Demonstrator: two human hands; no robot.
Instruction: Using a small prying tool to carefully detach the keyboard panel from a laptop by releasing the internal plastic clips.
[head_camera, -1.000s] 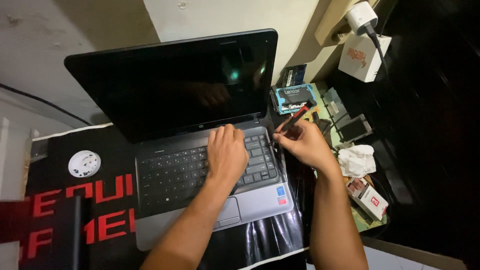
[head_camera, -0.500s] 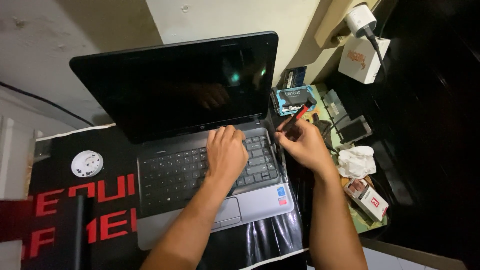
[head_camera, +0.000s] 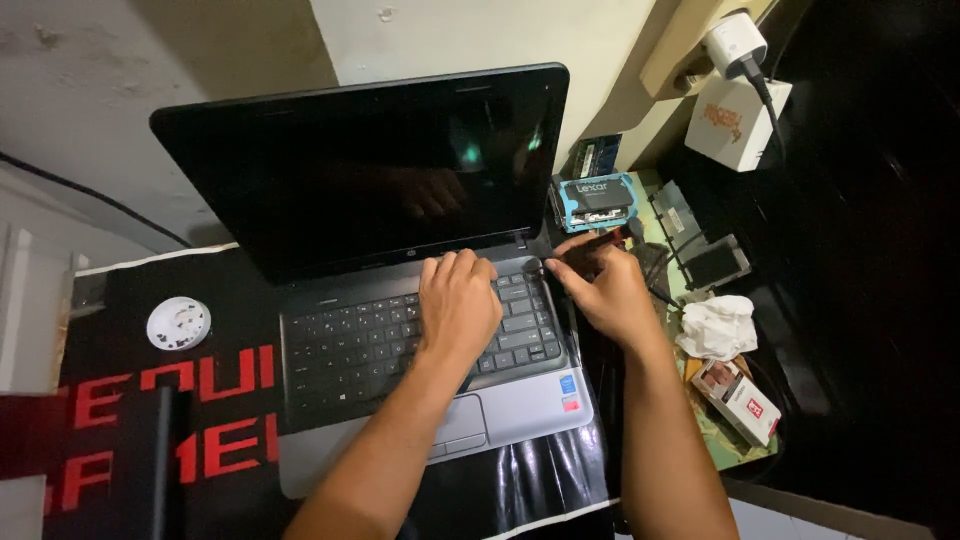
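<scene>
My left hand (head_camera: 458, 305) lies flat, fingers spread, palm down on the upper right keys of the laptop (head_camera: 400, 300), grasping nothing; my read is it's there to pin the chassis so it doesn't slide. Right hand (head_camera: 605, 290) is closed in a pinch round a thin tool (head_camera: 598, 240) with a reddish-dark shaft, tip aimed at the laptop's right rear corner by the hinge; held low and close like a pen, likely for control at that edge. Can't tell what the tip touches. Laptop sits open, screen dark, on a black mat (head_camera: 150, 400) with big red block letters, on the bench; the keyboard deck is silver, small blue and red stickers at its front right corner. Just right of the screen: a light-blue blister pack (head_camera: 595, 200) holding a dark flat rectangle, standing against the wall. Beside it two dark flat parts (head_camera: 700, 250) on a green mat. Crumpled white tissue (head_camera: 718, 328) near my right wrist, a small red-and-white box (head_camera: 738, 400) below it. Upper right, a white box (head_camera: 735, 122) with an orange mark, and a white plug adapter (head_camera: 735, 45) above it. White round disc (head_camera: 178, 323) left of the laptop, well apart from both hands.
</scene>
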